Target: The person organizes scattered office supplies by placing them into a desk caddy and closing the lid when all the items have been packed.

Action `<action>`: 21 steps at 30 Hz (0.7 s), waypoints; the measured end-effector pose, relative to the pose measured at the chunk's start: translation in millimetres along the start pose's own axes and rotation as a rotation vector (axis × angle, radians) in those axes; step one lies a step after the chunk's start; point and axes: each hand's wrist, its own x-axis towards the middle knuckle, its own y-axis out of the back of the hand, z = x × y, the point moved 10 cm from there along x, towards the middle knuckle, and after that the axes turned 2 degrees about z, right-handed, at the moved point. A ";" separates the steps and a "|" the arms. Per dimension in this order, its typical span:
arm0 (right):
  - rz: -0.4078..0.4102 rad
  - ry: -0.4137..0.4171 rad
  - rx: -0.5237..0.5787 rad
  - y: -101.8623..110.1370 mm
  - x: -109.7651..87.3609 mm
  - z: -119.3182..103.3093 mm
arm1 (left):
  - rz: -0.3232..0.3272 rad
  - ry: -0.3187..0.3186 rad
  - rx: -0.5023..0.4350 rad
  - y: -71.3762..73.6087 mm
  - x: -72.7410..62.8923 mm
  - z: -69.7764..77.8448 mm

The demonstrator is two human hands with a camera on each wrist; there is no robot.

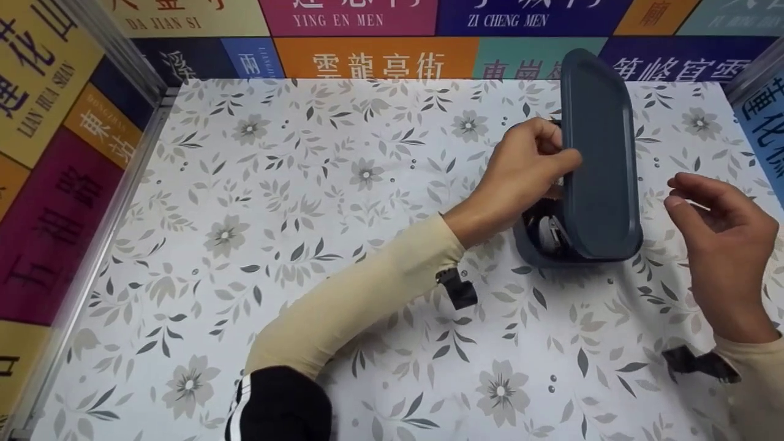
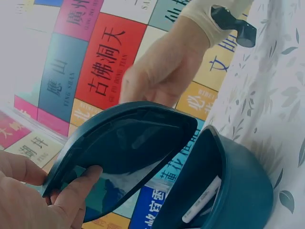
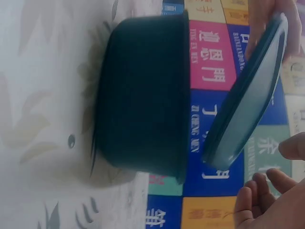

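My left hand (image 1: 520, 160) pinches the long edge of a dark blue lid (image 1: 603, 165), thumb on one face and fingers on the other. Tilted up on its side, the lid stands over a dark blue plastic box (image 1: 531, 250) with rounded corners. The right wrist view shows a gap between the lid (image 3: 250, 95) and the rim of the box (image 3: 143, 95). Inside the box lie a shiny silvery object (image 1: 551, 234) and a white stick-like item (image 2: 202, 199); the lid hides the rest. To the right, my right hand (image 1: 729, 245) hovers with loosely bent fingers, holding nothing.
A white floral cloth (image 1: 367, 245) covers the table under the box. Colourful panels with printed characters (image 1: 380, 58) stand along the back and both sides. Dark straps (image 1: 458, 288) hang at the wrists.
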 end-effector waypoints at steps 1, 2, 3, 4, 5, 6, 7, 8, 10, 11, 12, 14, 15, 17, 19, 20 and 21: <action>-0.004 -0.020 0.014 -0.3 2.1 4.5 | -0.003 -0.002 -0.024 1.7 -0.6 -0.3; -0.010 -0.038 0.011 -0.9 3.8 8.6 | -0.005 -0.004 -0.047 3.2 -1.0 -0.8; -0.016 -0.057 0.010 -1.7 5.0 12.5 | -0.006 -0.006 -0.069 4.5 -1.2 -1.4; -0.019 -0.080 0.048 -2.6 6.3 16.5 | -0.008 -0.007 -0.095 5.5 -1.2 -2.0; -0.022 -0.099 0.075 -3.8 7.5 19.7 | -0.010 -0.009 -0.119 6.2 -1.2 -2.7; -0.028 -0.114 0.101 -5.4 8.4 22.4 | -0.011 -0.012 -0.134 6.8 -1.0 -3.4; -0.037 -0.127 0.142 -7.2 9.3 24.4 | -0.013 -0.013 -0.152 7.2 -0.8 -4.3; -0.045 -0.138 0.177 -8.8 10.2 25.6 | -0.013 -0.016 -0.167 7.5 -0.4 -5.1; -0.057 -0.163 0.281 -11.4 12.0 27.9 | -0.013 -0.020 -0.202 7.6 0.6 -6.7; -0.070 -0.162 0.285 -12.6 12.5 27.2 | -0.014 -0.024 -0.218 7.7 1.1 -7.2; -0.081 -0.165 0.302 -13.5 12.8 26.9 | -0.012 -0.026 -0.231 7.8 1.5 -7.9; -0.087 -0.170 0.326 -14.3 13.8 26.4 | -0.012 -0.031 -0.252 8.1 2.3 -9.2; -0.088 -0.172 0.320 -14.2 13.8 26.4 | -0.014 -0.032 -0.259 8.1 2.7 -9.9; -0.080 -0.175 0.300 -13.4 14.3 26.1 | -0.017 -0.027 -0.261 9.1 3.1 -11.4; -0.060 -0.185 0.296 -12.0 15.3 27.2 | -0.016 -0.012 -0.236 10.9 3.5 -13.6; -0.053 -0.187 0.286 -11.1 15.6 27.5 | -0.015 -0.007 -0.214 12.0 3.7 -14.6; -0.045 -0.189 0.287 -10.3 16.0 28.0 | -0.012 0.000 -0.182 13.3 3.6 -15.6</action>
